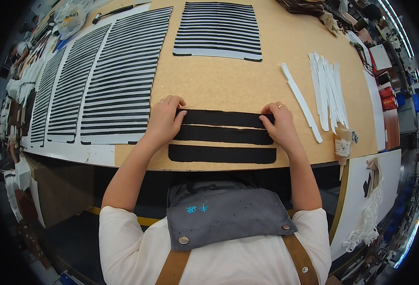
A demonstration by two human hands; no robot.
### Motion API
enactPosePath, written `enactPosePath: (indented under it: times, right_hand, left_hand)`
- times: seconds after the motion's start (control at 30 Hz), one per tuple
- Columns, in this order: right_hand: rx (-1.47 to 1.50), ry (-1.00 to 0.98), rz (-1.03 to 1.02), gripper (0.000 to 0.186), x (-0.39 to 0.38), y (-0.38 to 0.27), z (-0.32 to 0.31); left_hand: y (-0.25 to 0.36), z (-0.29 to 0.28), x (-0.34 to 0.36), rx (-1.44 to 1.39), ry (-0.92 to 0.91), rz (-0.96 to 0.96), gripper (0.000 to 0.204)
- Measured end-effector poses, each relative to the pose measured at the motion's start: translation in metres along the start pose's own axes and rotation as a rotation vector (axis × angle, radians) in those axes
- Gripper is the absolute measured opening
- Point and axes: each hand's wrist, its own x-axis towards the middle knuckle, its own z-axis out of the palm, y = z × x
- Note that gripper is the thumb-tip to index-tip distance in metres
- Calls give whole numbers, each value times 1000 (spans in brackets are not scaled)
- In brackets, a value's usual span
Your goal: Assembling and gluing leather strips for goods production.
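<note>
Three black strips lie one below another across the table in front of me. The farthest black strip (223, 118) has my left hand (165, 121) at its left end and my right hand (280, 124) at its right end, each closed on it between thumb and fingers. Just nearer lies the middle black strip (222, 135), slightly apart from the first. The nearest black strip (222, 154) has rounded lower corners and rests along the table's front edge. Whether the held strip touches the table is unclear.
Striped black-and-white panels (124, 71) cover the left side, and another striped panel (219, 31) lies at the back. White strips (330, 90) and a long white piece (300, 100) are on the right, near a wrapped cup-like holder (343, 144). A hammer (112, 14) lies far left.
</note>
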Motion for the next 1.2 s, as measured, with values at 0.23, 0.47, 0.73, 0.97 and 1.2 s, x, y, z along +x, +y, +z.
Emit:
enactPosePath:
  times: [0.23, 0.47, 0.73, 0.97, 1.2]
  right_hand:
    - [94, -201, -332, 22, -48, -47, 0]
    - [90, -240, -287, 27, -65, -58, 22]
    - [109, -242, -244, 23, -62, -55, 26]
    - [101, -169, -240, 21, -63, -56, 29]
    - [78, -161, -238, 18, -63, -59, 30]
  left_hand:
    - [53, -1, -40, -4, -158, 270, 29]
    - [63, 12, -63, -15, -232, 258, 31]
    - [67, 12, -57, 38, -240, 293, 28]
    - [67, 15, -59, 42, -239, 285, 28]
    - [67, 14, -58, 81, -242, 314, 27]
